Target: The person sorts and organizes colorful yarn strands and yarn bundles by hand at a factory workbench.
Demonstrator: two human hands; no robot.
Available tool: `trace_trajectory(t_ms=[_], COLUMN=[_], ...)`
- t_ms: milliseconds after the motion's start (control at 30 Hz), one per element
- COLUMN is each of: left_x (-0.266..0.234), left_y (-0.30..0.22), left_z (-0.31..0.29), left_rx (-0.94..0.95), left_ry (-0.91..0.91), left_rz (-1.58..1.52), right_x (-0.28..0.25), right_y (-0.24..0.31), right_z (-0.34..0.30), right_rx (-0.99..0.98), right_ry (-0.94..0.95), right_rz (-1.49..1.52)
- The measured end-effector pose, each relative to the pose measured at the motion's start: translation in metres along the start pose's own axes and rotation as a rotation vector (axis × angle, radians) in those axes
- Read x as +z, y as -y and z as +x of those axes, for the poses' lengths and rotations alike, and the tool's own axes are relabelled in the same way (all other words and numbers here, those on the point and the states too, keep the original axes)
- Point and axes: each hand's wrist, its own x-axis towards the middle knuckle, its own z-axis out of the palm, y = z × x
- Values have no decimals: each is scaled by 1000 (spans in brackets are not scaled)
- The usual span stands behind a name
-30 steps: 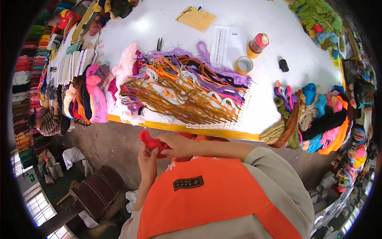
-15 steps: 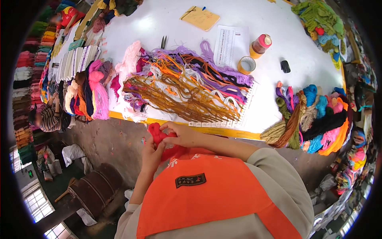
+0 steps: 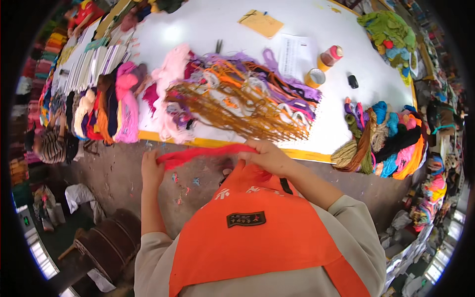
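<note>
We are looking at a red yarn hank [image 3: 205, 153] spanning the air just in front of the near edge of the desk [image 3: 193, 29], above the floor [image 3: 116, 171]. We are judging that its strands could be tangling or dropping if one end were slipping from a loose pinch, and that an uneven pull could be bunching them. The hank is running sideways between the two hands: its left end is meeting the left hand [image 3: 152, 168], whose fingers are pinching it, while its right end is lying under the fingers of the right hand [image 3: 269, 158], which are pressing together on it; blur is hiding their exact placement. Below the right hand, an orange apron [image 3: 247, 252] is covering the body. Beyond the hank, a heap of brown, orange and purple strands [image 3: 242, 109] is lying on the desk, with pale pink yarn [image 3: 170, 74] bordering its left side. Farther right, multicoloured hanks [image 3: 393, 131] are overhanging the edge.
</note>
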Motion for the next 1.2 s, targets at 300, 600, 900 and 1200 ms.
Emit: trace_trajectory(t_ms=[300,600,900,1200], left_x=[16,-57,-76,-80], left_y=[-97,-117,-143,-144], left_z=[-24,4,-6,-20], left_rx=[350,106,194,331], left_ry=[535,418,588,657], left_rz=[-1163,-2000,-1852,-1531], right_x=[109,112,124,135], right_y=[59,-13,29,47], right_z=[24,1,8,11], right_rx=[-5,-123,-274,-342], right_ry=[152,-39,-454,-384], right_rz=[438,-918,-248,129])
